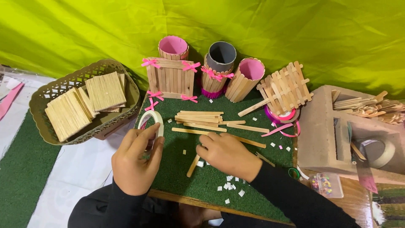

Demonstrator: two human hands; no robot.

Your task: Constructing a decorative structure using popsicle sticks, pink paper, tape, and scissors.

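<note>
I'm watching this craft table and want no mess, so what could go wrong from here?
1. The left hand holds the tape roll upright near the green mat's edge; it might roll off if released.
2. The right hand rests beside the loose craft sticks and could scatter them.
3. The white paper bits near the front edge may get brushed off.

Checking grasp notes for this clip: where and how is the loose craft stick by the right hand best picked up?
The stick lies flat on the green mat, one end under the right hand. Probably pinch its free lower end across the narrow edges, from above and the near side; the left hand holds the tape roll.
</note>
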